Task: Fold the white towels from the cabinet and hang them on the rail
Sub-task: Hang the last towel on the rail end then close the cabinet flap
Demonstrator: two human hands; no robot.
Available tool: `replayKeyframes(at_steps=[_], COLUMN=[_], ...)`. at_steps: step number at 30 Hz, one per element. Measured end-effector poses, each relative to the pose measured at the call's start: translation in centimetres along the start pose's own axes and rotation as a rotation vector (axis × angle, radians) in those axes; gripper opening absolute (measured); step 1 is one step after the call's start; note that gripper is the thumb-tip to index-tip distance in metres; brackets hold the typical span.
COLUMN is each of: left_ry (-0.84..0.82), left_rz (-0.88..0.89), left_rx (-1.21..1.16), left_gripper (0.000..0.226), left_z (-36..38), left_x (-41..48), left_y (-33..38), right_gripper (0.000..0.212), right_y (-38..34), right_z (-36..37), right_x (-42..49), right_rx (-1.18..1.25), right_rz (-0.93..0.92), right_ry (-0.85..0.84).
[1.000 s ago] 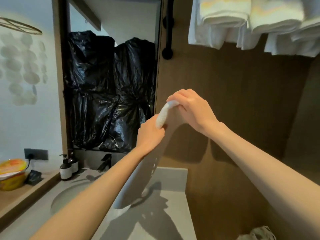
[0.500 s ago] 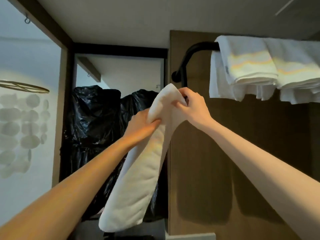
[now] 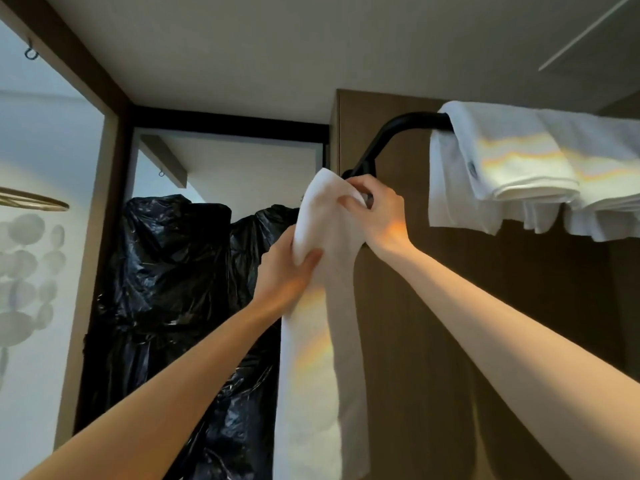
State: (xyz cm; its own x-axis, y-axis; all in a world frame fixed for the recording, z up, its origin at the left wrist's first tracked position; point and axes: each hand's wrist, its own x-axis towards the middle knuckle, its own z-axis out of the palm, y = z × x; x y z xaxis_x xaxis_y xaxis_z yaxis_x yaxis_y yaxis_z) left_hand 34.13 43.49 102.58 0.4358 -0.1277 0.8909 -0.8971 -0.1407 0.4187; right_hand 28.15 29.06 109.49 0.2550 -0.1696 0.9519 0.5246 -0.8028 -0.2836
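A long folded white towel (image 3: 318, 368) hangs down from both my hands in the middle of the view. My left hand (image 3: 287, 275) grips it from the left a little below its top, thumb across the front. My right hand (image 3: 377, 216) pinches its top edge from the right, close to the lower end of the black rail (image 3: 398, 128). The rail curves up and to the right along the wooden wall. Folded white towels (image 3: 512, 168) are draped over the rail at the upper right.
A mirror (image 3: 194, 271) on the left reflects black plastic bags. The brown wooden wall panel (image 3: 467, 306) stands behind my right arm. A white ceiling runs overhead. A shell ornament (image 3: 24, 265) hangs at the far left.
Both hands have lifted the towel from above the sink up towards the rail's left end. My view has tilted upward, so the counter has dropped out of sight.
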Motion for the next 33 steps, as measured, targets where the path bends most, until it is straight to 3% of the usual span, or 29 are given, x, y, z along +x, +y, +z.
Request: replayKeyframes(at_steps=[9, 14, 18, 26, 33], left_ry=[0.215, 0.264, 0.289, 0.138, 0.007], left_rz=[0.040, 0.146, 0.204, 0.270, 0.348], left_rx=[0.239, 0.395, 0.362, 0.260, 0.263], left_gripper=[0.041, 0.042, 0.046, 0.055, 0.040], left_z=[1.5, 3.6, 5.7, 10.9, 13.1], left_x=[9.0, 16.1, 21.4, 27.1, 28.2], left_y=[-0.7, -0.1, 0.9, 2.1, 2.2], right_gripper=[0.034, 0.037, 0.038, 0.044, 0.062], right_y=[6.2, 9.1, 10.8, 14.0, 17.0], right_z=[-0.2, -0.4, -0.8, -0.1, 0.6], right_x=[2.4, 5.3, 7.8, 11.9, 13.9], right_rx=[-0.034, 0.022, 0.067, 0.238, 0.177], right_rz=[-0.017, 0.000, -0.033, 0.025, -0.049], right_ry=[0.133, 0.176, 0.194, 0.237, 0.340])
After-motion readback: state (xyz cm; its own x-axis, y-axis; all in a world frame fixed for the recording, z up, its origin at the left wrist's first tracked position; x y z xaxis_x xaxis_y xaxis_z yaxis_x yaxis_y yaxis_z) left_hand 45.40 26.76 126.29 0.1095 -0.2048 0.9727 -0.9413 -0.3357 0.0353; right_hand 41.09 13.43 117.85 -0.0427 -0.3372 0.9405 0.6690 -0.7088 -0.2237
